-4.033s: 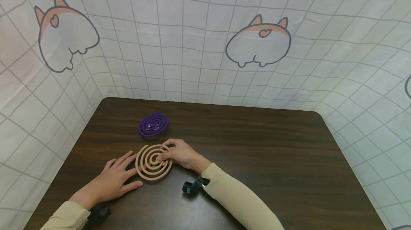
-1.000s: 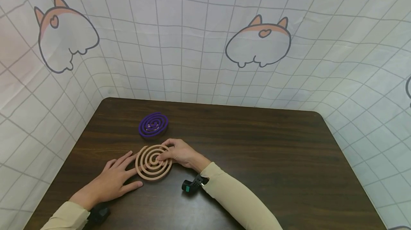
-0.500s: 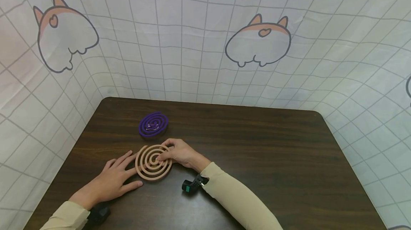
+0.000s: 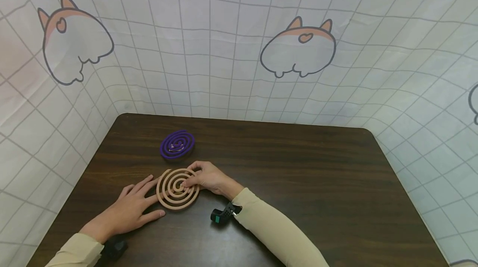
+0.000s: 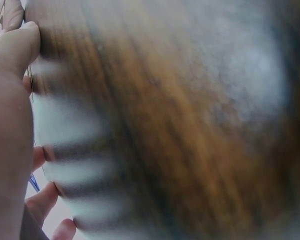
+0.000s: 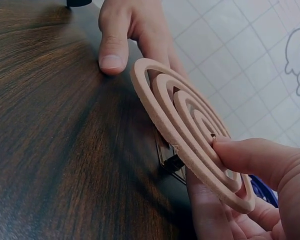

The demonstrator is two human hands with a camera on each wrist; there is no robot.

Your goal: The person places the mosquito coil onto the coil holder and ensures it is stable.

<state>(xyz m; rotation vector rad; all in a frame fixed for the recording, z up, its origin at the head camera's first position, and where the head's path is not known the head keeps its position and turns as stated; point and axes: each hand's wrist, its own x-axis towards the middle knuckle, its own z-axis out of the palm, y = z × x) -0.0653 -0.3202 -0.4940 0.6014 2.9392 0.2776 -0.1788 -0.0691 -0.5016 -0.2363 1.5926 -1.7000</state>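
Observation:
A tan mosquito coil (image 4: pixel 178 207) lies level just above the dark wooden table. My right hand (image 4: pixel 210 178) holds its right side, thumb pressed near the centre of the spiral and fingers curled under the rim. In the right wrist view, the thumb touches the tan mosquito coil (image 6: pixel 157 107) by a small tip poking through its middle. A thin metal stand (image 6: pixel 172 162) shows beneath it, partly hidden. My left hand (image 4: pixel 128 211) rests on the table with fingers spread, the index and middle fingers reaching under the coil's left edge.
Behind my hands sits a purple mosquito coil (image 4: pixel 177 134) on a small metal stand. The brown table (image 4: pixel 298 175) ends at a white gridded curtain (image 4: pixel 231 72) at the back and sides. A black wrist camera (image 4: pixel 220 216) hangs by the right cuff.

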